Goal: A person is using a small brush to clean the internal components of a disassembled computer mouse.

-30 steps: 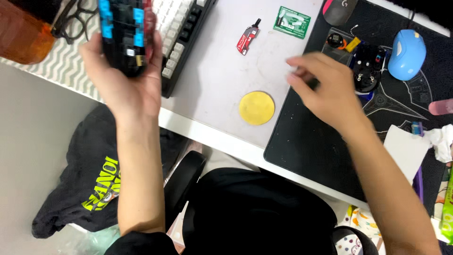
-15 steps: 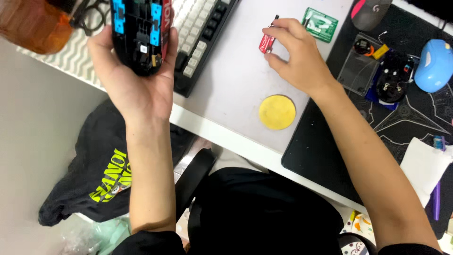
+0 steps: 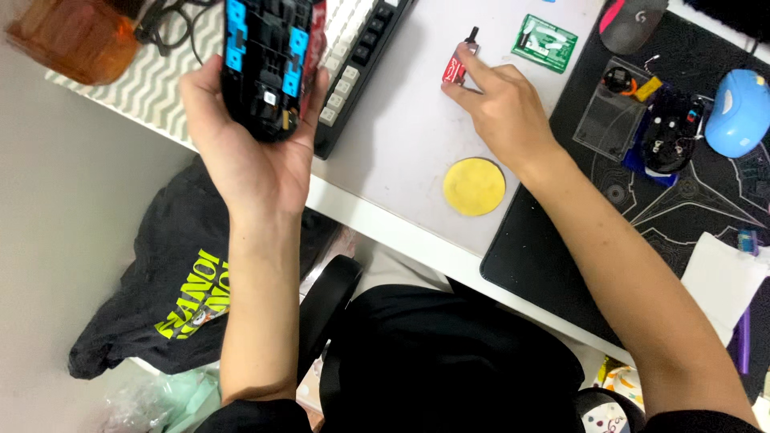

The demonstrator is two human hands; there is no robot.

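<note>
My left hand (image 3: 257, 156) holds a black device with blue parts (image 3: 266, 60), its underside up, over the near edge of the white desk (image 3: 401, 144). My right hand (image 3: 501, 108) rests on the desk with its fingertips on a small red tool with a black tip (image 3: 455, 64). Whether the fingers grip the tool or only touch it is unclear. A round yellow disc (image 3: 474, 186) lies just below my right wrist.
A dark keyboard (image 3: 357, 56) lies right of the held device. A green circuit board (image 3: 545, 43), a black mat (image 3: 658, 208) with small parts, a blue mouse (image 3: 738, 112) and a dark mouse (image 3: 634, 22) sit to the right. An orange container (image 3: 76, 36) stands top left.
My right hand moved left from the black mat across the desk to the small red tool and now rests on it. My left hand kept hold of the black device.
</note>
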